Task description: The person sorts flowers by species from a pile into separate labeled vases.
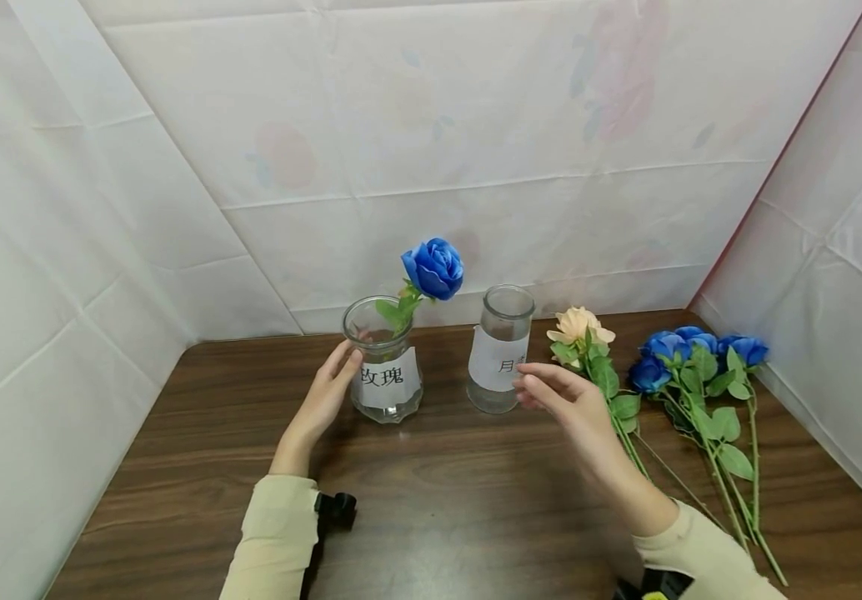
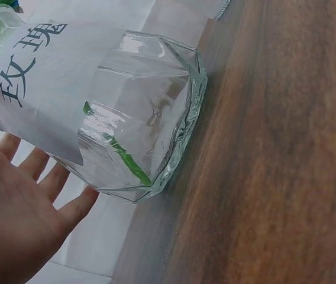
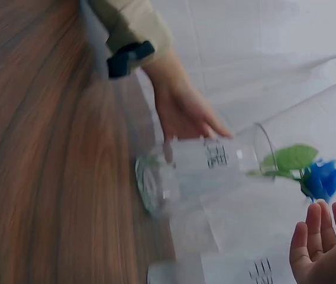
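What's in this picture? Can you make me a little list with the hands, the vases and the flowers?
Left hand: touching the left vase
Right hand: holding nothing, near the right vase
Left vase: upright, paper label, one blue rose in it
Right vase: upright, narrower, paper label, no flower in it
Lying at the right: a peach bloom and a bunch of blue roses
Table: brown wood grain

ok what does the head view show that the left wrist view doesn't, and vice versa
Only the head view: the right hand, the cream flower and the blue roses lying on the table.
Only the left wrist view: the lower end of the green stem, seen through the labelled vase.
Both: that vase, the left hand touching it, and the table.
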A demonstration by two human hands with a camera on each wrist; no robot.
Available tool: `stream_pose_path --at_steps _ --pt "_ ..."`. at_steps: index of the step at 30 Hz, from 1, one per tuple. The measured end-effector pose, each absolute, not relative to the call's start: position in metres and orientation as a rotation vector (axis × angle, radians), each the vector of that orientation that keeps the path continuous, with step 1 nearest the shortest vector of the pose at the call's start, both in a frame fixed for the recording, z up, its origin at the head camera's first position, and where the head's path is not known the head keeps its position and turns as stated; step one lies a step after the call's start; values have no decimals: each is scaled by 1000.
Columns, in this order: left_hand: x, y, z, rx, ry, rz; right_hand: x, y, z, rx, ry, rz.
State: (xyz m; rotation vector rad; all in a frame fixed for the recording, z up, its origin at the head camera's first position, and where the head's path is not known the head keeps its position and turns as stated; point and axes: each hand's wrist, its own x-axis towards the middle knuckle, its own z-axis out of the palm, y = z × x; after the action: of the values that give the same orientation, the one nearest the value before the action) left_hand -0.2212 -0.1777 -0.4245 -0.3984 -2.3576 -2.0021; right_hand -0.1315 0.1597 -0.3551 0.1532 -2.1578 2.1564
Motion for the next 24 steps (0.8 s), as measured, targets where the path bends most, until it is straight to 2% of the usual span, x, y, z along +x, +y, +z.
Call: stream_pose_path --at_steps 19,24 --pt "-221 -178 -423 -394 -2373 -1997 -100 302 -374 -55 -2458 1698" --pt "-221 -177 -423 -388 -2378 -1995 -94 338 -383 -195 -2591 1490"
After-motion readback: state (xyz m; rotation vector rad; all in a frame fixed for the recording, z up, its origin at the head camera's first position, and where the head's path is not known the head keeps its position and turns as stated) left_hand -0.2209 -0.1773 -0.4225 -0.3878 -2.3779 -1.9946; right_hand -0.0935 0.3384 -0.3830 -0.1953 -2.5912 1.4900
